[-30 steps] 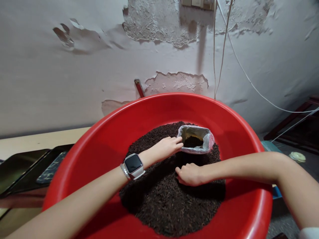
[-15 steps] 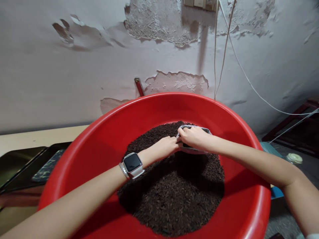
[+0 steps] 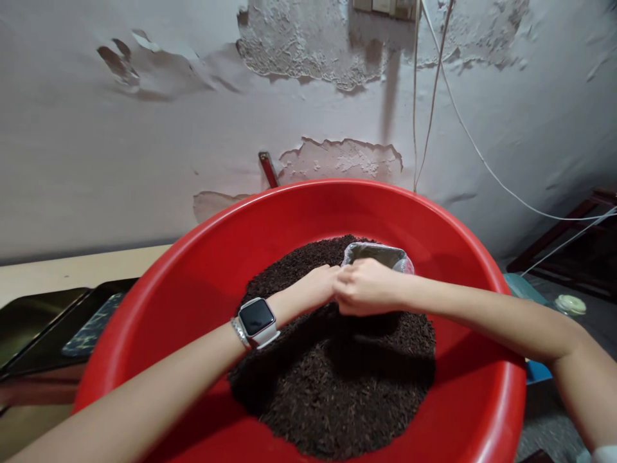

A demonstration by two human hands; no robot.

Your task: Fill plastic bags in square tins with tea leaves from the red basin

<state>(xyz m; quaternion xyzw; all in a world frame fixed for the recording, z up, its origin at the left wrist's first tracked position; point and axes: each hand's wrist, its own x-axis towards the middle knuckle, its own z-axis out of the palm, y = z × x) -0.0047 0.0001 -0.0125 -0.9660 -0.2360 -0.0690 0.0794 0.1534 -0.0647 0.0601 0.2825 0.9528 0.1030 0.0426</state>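
A small rectangular container (image 3: 378,254) with clear plastic film (image 3: 407,264) over its rim rests on loose, dark dried leaves, likely tea (image 3: 337,392). My left hand (image 3: 315,284) is closed at the container's left corner, with its fingertips hidden behind my other hand. In front of the near rim, my right hand (image 3: 367,287) is curled shut and touches the left one. Whatever is between its fingers cannot be made out. The leaves lie heaped in a large red plastic basin (image 3: 202,283).
A wall (image 3: 144,148) with peeling plaster rises behind the basin, and thin cables (image 3: 475,145) hang along it. Dark trays (image 3: 43,321) lie on a pale surface (image 3: 81,265) at the left. A jar with a pale lid (image 3: 571,305) stands at the right.
My right hand has moved down and left from over the container to its near left corner, uncovering more of the opening. My left hand has barely shifted.
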